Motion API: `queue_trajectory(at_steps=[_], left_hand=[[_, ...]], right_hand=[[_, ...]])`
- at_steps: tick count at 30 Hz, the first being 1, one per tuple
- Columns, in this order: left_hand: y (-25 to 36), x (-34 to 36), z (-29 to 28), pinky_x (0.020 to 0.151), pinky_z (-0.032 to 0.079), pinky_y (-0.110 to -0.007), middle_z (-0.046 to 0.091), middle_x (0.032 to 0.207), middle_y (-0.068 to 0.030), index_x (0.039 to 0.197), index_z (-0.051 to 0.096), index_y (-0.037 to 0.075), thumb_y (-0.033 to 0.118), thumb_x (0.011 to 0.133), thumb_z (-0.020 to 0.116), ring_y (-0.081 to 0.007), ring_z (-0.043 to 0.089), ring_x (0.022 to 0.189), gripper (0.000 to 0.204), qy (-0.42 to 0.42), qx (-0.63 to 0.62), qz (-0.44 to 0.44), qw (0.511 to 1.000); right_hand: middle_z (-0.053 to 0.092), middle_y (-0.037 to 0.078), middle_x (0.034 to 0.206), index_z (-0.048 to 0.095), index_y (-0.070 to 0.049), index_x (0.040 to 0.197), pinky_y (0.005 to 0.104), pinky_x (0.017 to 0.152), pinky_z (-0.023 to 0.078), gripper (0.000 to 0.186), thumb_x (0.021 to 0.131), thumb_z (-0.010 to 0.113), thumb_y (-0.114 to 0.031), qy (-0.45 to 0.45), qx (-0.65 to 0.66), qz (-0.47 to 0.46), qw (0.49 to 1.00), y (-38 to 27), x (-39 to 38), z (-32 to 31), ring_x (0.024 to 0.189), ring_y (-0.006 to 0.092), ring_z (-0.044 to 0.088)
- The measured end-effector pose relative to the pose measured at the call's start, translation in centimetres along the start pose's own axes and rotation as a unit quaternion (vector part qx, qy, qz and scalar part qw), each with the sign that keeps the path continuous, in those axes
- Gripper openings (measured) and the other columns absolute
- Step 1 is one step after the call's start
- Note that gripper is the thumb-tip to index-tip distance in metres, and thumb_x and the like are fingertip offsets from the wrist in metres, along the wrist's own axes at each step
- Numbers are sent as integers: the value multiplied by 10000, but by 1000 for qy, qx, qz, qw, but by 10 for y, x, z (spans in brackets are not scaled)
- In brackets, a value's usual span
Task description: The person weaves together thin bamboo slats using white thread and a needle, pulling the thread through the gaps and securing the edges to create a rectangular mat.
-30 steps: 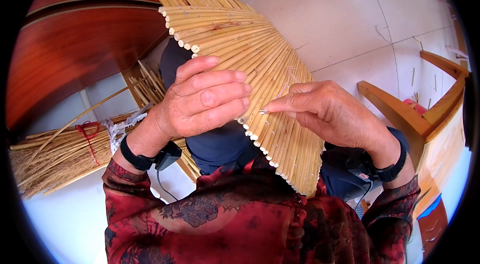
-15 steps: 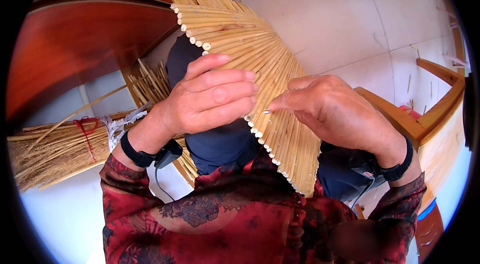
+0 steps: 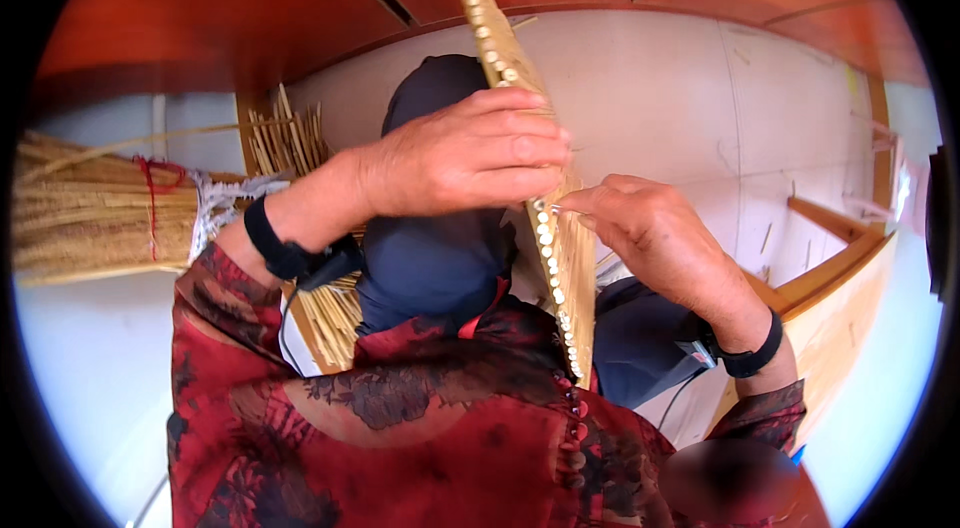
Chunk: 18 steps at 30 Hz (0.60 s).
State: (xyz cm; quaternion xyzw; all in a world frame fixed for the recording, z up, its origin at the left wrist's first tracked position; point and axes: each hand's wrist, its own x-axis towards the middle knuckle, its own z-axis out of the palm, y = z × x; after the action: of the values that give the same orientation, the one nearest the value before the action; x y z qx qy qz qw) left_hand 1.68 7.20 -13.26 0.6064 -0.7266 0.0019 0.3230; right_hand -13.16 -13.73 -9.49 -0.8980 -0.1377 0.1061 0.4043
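Note:
A panel of pale reed stalks (image 3: 574,268) stands nearly edge-on in front of my body, its round cut white ends lined along the side toward my left. My left hand (image 3: 465,153) wraps over its upper middle, fingers closed on it. Just below and right, my right hand (image 3: 650,238) pinches a small, thin shiny piece (image 3: 556,209) against the stalks; what exactly it is I cannot make out. My dark-clad left knee (image 3: 425,88) lies behind the panel.
Tied bundles of straw and stalks (image 3: 100,213) lie at the left, with loose stalks (image 3: 290,143) beside them. A red wooden cabinet (image 3: 220,18) runs along the top. A wooden stool or frame (image 3: 835,268) is at the right, on a pale tiled floor (image 3: 680,98) with scattered stalk bits.
The panel has turned from showing its broad face to nearly edge-on, its top swinging right and up in the picture. My left hand moved right and up with it; the view has shifted.

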Motion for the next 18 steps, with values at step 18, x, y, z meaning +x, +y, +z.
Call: queue_trajectory(at_steps=[18], left_hand=[[-15,-2,2,1046,320,-552,603,995,-67,990,597,82,68,811,615,-220,605,960,181,54,-9,43,998]], right_hand=[[550,94,687,649,-28,1097,289,588,475,307,823,577,90,-48,5,151,987,-11,-2,-12,589,171,532]])
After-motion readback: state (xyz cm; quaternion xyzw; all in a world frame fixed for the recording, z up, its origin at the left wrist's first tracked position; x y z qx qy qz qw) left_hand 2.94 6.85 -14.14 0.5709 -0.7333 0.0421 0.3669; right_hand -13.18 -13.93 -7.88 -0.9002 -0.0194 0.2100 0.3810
